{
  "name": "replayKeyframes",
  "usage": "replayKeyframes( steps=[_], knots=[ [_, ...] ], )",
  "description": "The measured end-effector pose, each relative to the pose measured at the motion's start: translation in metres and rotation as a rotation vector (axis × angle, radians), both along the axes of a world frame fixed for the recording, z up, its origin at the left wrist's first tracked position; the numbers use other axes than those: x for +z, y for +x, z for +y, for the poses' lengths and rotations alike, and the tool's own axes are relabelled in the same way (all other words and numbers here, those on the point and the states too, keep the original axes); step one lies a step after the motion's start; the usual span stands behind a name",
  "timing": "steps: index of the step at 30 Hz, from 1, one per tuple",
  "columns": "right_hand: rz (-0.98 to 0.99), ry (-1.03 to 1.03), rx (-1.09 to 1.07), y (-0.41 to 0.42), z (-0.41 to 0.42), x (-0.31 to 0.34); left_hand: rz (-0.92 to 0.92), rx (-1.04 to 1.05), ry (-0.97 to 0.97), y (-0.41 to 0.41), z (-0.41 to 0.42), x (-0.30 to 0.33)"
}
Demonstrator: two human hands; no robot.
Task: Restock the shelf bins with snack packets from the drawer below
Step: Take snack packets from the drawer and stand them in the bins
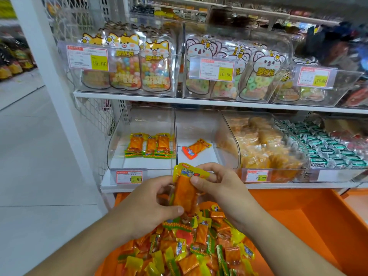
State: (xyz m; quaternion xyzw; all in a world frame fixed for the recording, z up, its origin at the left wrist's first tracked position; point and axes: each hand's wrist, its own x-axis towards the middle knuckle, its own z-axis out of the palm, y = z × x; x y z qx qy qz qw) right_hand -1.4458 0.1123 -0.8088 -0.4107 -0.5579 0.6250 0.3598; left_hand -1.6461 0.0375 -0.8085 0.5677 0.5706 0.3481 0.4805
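both hands [179, 196] grip packet [184, 193] above drawer [318, 226].

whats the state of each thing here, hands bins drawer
left hand: grips held packet
right hand: pinches held packet
held packet: upright, sealed
left bin: few packets
middle bin: one packet, lying flat
orange drawer: open, heaped with packets
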Motion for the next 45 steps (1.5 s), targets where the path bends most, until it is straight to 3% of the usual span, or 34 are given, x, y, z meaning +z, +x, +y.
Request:
replayKeyframes(
  steps=[8, 14, 24, 30, 33, 36, 39, 45],
  knots=[
    [-0.080, 0.058, 0.062, -0.002, -0.001, -0.004, -0.098, 0.062, 0.007, 0.003, -0.001, 0.002],
    [-0.046, 0.035, 0.062, -0.004, -0.002, -0.006, -0.088, 0.167, 0.020, 0.003, -0.001, 0.002],
    [-0.177, 0.171, 0.097, -0.016, -0.005, -0.003, -0.016, 0.223, 0.044, -0.007, 0.003, -0.002],
    [-0.207, 0.211, 0.125, -0.047, 0.008, 0.015, 0.004, 0.165, 0.091, -0.037, 0.011, 0.014],
    [-0.185, 0.251, 0.076, -0.083, 0.030, 0.031, -0.064, 0.298, 0.158, -0.069, 0.027, 0.023],
    [-0.232, 0.282, -0.005, -0.123, 0.068, 0.040, 0.101, 0.555, 0.270, -0.107, 0.044, 0.023],
    [-0.326, 0.283, -0.085, -0.166, 0.108, 0.026, 0.360, 0.592, 0.282, -0.132, 0.053, 0.010],
    [-0.534, 0.060, 0.104, -0.218, 0.136, -0.035, 0.326, 0.472, 0.164, -0.145, 0.060, -0.014]
  ],
)
